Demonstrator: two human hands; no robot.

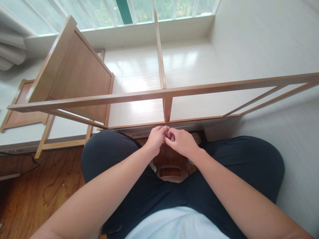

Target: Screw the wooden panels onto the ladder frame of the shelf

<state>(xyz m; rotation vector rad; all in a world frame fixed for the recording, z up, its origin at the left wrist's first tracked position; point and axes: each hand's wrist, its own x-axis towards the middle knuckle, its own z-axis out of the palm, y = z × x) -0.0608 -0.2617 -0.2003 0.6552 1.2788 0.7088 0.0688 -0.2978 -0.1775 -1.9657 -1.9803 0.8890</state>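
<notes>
My left hand [157, 137] and my right hand [180, 141] meet between my knees, both closed in a pinch. A thin, bent metal hex key [166, 131] shows between their fingertips, partly hidden by them. Both hands are at the near lower rail [199, 119] of a wooden frame, just below the foot of its middle upright panel [167, 108]. The frame's long upper bar [124, 97] crosses in front of me, with a screw head [164, 95] where the middle piece joins it. Whether the key sits in a screw is hidden.
A wooden end panel [74, 69] stands tilted at the left, with a smaller panel [27, 104] and an open wooden frame [62, 145] beyond it. The assembly rests on a pale ledge [139, 66] below the window. A wall [269, 43] is close on the right.
</notes>
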